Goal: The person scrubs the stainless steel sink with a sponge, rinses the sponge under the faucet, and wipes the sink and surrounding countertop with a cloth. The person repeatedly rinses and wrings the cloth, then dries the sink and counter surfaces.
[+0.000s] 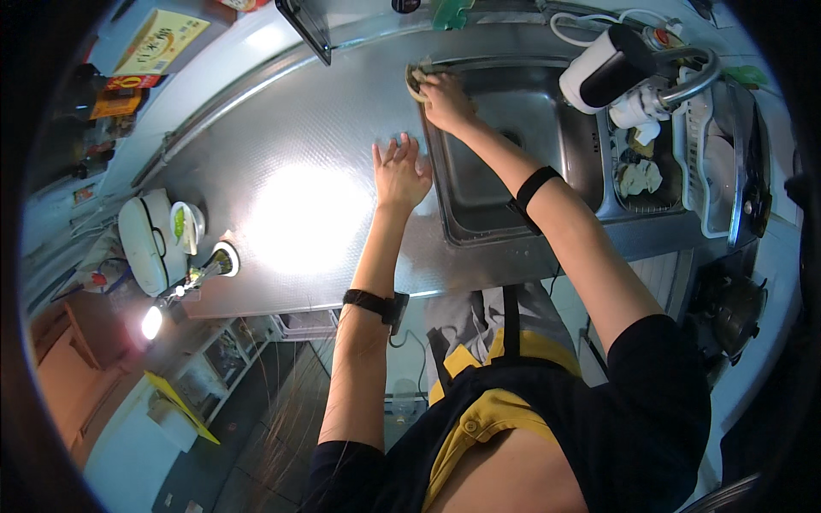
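My right hand [447,101] is closed on a crumpled, pale brownish cloth [414,83]. It presses the cloth down at the far left corner of the steel sink [513,218], on the rim and the counter beside it. Left of the sink, my left hand [398,178] rests on the textured metal counter [342,120] with its fingers spread and nothing in them. A black band sits around each of my forearms. The underside of the cloth is hidden by my right hand.
A white-and-black faucet unit [603,68] overhangs the sink's right side. Next to it are a small basin with scraps [640,177] and a white dish rack [708,162]. At the counter's left end stand a bowl [190,224], a pale lidded box [144,244] and a lit lamp [152,323].
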A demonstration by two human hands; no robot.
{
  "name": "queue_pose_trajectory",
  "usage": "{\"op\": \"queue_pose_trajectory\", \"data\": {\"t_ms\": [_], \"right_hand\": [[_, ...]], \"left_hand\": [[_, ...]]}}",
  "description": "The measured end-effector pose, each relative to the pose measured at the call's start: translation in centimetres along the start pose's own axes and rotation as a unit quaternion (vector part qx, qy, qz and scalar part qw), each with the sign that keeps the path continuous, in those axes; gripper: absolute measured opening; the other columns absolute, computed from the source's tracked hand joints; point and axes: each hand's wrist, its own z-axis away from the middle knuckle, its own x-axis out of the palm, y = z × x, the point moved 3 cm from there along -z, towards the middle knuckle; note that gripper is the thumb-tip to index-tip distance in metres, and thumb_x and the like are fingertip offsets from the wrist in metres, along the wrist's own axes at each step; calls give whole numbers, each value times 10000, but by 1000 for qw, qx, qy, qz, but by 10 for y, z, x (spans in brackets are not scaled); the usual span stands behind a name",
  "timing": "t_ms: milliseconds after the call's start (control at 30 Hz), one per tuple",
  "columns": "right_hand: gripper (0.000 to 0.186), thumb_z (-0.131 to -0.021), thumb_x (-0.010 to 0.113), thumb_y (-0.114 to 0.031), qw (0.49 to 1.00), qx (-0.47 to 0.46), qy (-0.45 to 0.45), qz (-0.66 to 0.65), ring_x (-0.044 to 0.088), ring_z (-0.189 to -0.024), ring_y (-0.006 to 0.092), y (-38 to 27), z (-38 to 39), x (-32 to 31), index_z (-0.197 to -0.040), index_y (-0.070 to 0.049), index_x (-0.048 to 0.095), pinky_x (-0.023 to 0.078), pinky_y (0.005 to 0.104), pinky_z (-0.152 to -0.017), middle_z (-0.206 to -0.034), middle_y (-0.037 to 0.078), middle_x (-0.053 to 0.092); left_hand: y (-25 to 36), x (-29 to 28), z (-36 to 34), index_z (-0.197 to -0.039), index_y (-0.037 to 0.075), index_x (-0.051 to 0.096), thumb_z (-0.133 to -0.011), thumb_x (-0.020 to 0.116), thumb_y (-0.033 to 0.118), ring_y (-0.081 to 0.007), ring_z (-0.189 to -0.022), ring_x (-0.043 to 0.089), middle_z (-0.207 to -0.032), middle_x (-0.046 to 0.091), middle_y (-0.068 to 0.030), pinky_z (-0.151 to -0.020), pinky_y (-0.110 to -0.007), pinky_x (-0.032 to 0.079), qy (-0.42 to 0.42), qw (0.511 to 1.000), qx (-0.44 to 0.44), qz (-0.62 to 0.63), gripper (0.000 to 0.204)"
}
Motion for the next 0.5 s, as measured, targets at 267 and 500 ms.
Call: {"op": "queue_pose_trajectory", "data": {"t_ms": [267,500], "right_hand": [[221,-790,580,13,983,-6,-145,-113,523,-1205,322,-21,119,-12,-988,9,678,428,400,-1030,-1284,185,557],[269,-835,600,-47,955,-84,-274,-76,431,-1287,280,-46,223,-30,-1073,-146,677,412,385,-1047,-1413,21,442]], "left_hand": [[25,-9,46,-1339,71,532,-842,534,177,-329,-1440,260,-1483,421,-133,-1171,-596,107,-8,990,59,-129,509],[64,10,73,-1010,244,742,-852,594,147,-244,-1405,342,-1382,537,-17,-1194,-548,126,-177,950,231,-114,237]]}}
